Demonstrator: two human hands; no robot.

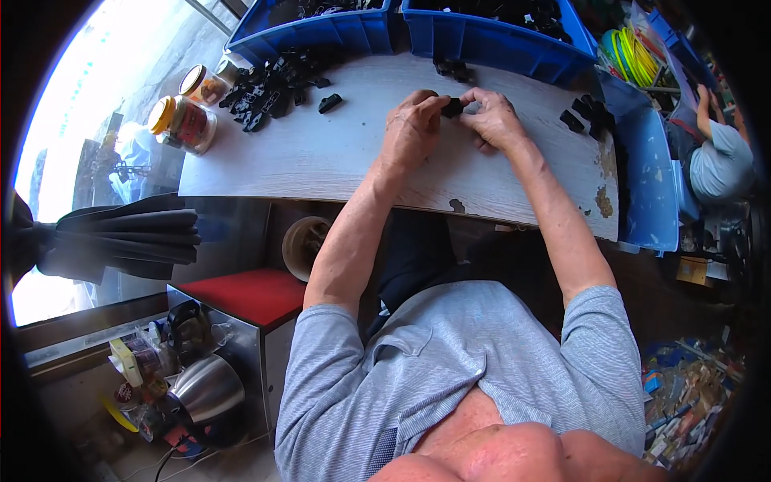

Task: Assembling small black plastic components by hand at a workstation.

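Note:
A small black plastic part (452, 108) is held between my two hands above the far middle of the pale wooden table (313, 165). My left hand (415, 120) pinches it from the left, fingers curled. From the right, the fingertips of my right hand (491, 120) close on its other side. The part's exact shape is mostly hidden by my fingers. Just beyond my hands lies a little group of similar black parts (454, 71). One single black part (329, 103) rests to the left, beside a large heap of black parts (269, 88).
Two blue bins (321, 38) of black parts line the far edge. Lidded jars (191, 128) stand at the left. More black parts (593, 114) lie at the right, next to an upright blue crate (649, 177). Another person (723, 157) is at far right.

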